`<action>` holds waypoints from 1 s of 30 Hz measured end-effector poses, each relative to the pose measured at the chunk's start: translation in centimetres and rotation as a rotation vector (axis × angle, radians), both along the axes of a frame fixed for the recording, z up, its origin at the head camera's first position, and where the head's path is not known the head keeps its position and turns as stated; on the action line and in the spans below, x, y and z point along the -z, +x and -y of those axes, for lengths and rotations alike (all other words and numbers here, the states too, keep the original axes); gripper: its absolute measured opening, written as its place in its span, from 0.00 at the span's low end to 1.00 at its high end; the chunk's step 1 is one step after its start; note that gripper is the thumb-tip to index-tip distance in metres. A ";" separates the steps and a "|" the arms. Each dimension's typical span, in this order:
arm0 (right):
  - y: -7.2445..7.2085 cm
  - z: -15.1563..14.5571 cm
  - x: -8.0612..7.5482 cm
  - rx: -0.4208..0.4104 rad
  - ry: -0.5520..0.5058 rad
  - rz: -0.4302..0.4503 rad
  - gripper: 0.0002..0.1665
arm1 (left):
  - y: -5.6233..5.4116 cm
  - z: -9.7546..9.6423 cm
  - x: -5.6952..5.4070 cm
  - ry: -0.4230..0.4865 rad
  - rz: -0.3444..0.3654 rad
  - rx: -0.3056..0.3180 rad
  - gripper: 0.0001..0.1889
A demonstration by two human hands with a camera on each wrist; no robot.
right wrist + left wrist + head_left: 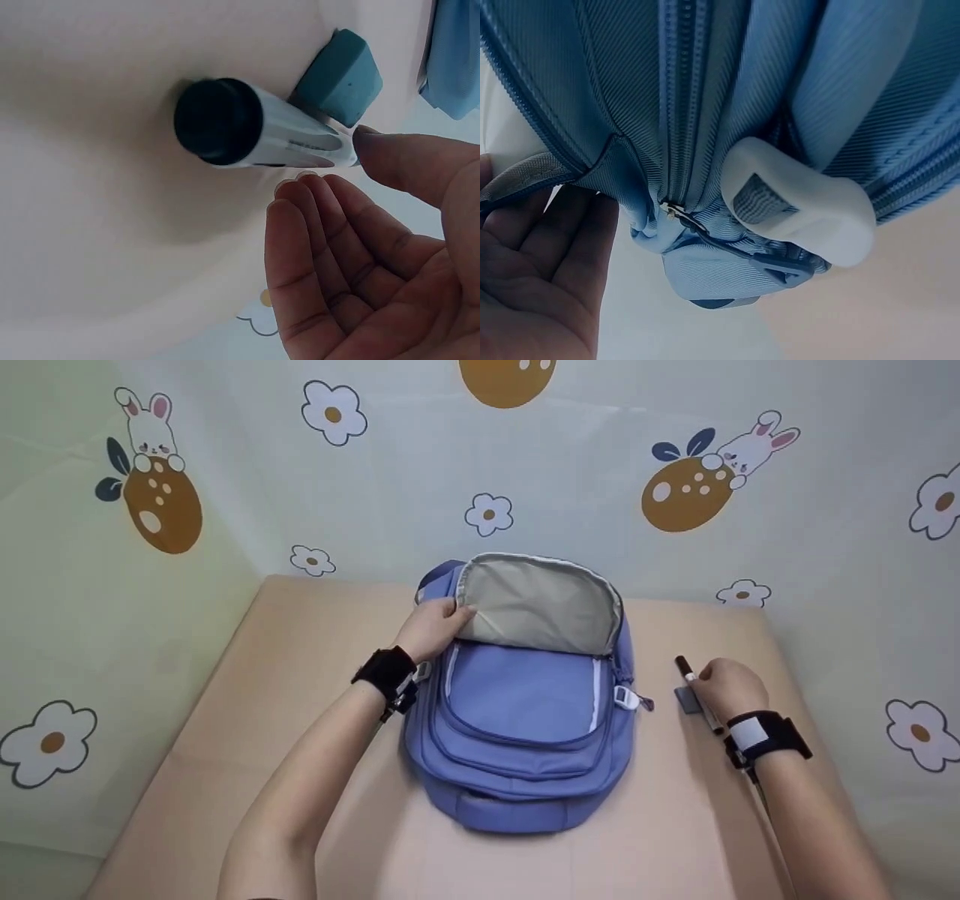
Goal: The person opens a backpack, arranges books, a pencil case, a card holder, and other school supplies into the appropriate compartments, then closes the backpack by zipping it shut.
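A blue backpack (pixel 517 697) lies with its front pocket unzipped, the flap folded up so its beige lining (pixel 540 604) shows. My left hand (pixel 435 628) pinches the left edge of that flap. In the left wrist view, the fingers (pixel 574 255) curl behind the fabric edge, near a zipper pull and a white buckle (pixel 799 202). To the right of the bag, my right hand (pixel 727 688) holds a marker (pixel 684 667) with dark ends and a pale barrel between thumb and fingers. Beside the marker sits a small grey-blue block (pixel 341 79).
The bag and block rest on a beige table (pixel 300 720). Pale sheeting (pixel 397 472) printed with rabbits and flowers rises behind and at both sides. A white buckle (pixel 626 697) with a strap end sticks out from the bag's right side.
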State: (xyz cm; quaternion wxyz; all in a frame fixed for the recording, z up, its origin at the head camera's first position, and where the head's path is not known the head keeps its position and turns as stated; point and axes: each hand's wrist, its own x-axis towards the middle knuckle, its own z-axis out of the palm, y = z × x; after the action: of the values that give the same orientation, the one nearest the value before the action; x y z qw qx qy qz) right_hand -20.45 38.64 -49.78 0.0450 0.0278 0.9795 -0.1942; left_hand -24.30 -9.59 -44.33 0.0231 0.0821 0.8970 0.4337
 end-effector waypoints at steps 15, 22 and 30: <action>-0.4 0.1 0.1 0.017 0.056 -0.016 0.20 | 0.4 -0.1 -0.2 -0.004 -0.025 0.000 0.23; 0.8 0.9 -2.7 0.014 0.014 -0.110 0.15 | 0.4 0.0 0.0 0.007 -0.027 0.008 0.23; 4.0 6.0 -7.1 -0.273 0.005 -0.614 0.08 | 0.3 0.1 -0.4 0.014 -0.032 -0.002 0.23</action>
State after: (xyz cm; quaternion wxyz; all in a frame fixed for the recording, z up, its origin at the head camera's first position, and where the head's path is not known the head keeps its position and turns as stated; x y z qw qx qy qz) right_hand -16.41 32.60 -42.66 -0.2266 -0.1633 0.9426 -0.1831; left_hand -24.04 -9.71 -43.94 0.0076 0.0884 0.8942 0.4387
